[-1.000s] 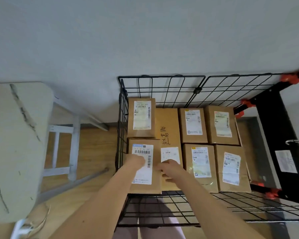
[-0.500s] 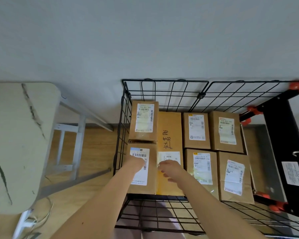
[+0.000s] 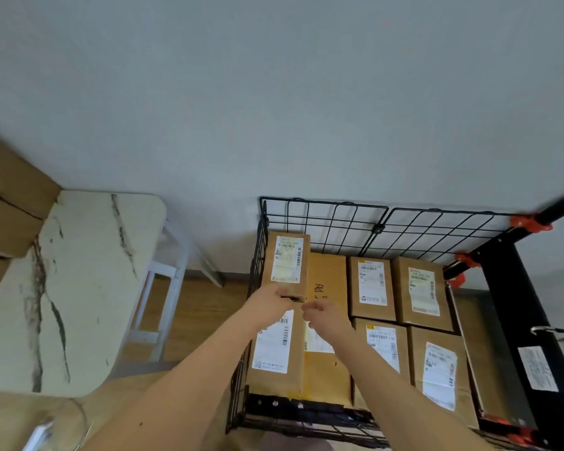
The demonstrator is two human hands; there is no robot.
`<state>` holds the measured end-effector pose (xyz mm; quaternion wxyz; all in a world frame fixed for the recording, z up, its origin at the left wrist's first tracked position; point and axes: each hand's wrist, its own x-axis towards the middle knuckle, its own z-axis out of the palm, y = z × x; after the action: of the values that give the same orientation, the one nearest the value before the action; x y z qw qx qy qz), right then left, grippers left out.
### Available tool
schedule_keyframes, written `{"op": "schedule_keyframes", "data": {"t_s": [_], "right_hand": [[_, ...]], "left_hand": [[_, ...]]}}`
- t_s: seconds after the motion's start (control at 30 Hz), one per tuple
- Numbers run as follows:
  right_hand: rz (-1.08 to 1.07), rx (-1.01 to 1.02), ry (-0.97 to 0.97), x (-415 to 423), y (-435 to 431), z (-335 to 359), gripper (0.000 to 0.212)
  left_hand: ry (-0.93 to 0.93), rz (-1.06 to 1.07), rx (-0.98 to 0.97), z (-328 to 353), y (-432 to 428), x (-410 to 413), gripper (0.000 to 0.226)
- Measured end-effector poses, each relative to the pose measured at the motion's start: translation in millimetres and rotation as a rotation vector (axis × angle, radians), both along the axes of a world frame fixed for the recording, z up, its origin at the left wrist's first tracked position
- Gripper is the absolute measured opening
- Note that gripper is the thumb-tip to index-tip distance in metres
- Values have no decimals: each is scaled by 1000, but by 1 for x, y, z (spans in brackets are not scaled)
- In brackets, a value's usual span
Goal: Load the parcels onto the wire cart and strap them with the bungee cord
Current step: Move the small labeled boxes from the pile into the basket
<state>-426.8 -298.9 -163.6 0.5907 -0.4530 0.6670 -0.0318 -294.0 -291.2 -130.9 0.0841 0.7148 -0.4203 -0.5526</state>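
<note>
Wall: plain pale grey, rising behind the wire cart (image 3: 339,222).
Floor: wood-look boards left of the cart.
Wire cart: black mesh basket, with a black upright (image 3: 534,320) carrying orange clips (image 3: 531,222) on its right side.
Contents: seven brown parcels show, packed side by side, most with white labels facing up.
Back-left parcel (image 3: 288,262): in the cart's back-left corner, standing higher than its neighbours.
Front-left parcel (image 3: 274,349): against the cart's left mesh, partly under the left forearm.
Long parcel (image 3: 329,278): runs front to back just right of those two, with handwriting on top.
Right four parcels (image 3: 420,294): two rows of two, filling the cart's right half.
Left hand (image 3: 267,304): touches the near end of the back-left parcel; I cannot tell whether it grips.
Right hand (image 3: 326,315): over the long parcel, fingers loosely curled, holding nothing.
Marble-top table (image 3: 72,288): well left of the cart.
Cardboard box (image 3: 10,206): beyond the table.
</note>
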Motion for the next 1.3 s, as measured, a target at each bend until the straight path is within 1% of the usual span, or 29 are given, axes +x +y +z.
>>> {"op": "schedule_keyframes", "data": {"t_s": [0.07, 0.1, 0.27, 0.6, 0.87, 1.17, 1.3], "right_hand": [[-9, -92, 10, 9, 3, 18, 29], [-12, -138, 14, 15, 4, 26, 28], [-22, -311, 7, 56, 18, 67, 27], [48, -508, -89, 171, 84, 124, 25], [113, -554, -206, 265, 150, 158, 21], [200, -550, -309, 360, 214, 171, 24], [260, -540, -341, 395, 236, 176, 24]], "left_hand": [[-61, -34, -72, 16, 2, 10, 40], [-92, -44, -120, 24, 4, 17, 42], [-183, -56, -354, 64, 27, 62, 36], [-339, 3, -607, 115, 112, 172, 38], [-402, 160, -725, 140, 192, 263, 34], [-392, 349, -762, 150, 288, 363, 34], [-425, 421, -765, 150, 318, 393, 35]]}}
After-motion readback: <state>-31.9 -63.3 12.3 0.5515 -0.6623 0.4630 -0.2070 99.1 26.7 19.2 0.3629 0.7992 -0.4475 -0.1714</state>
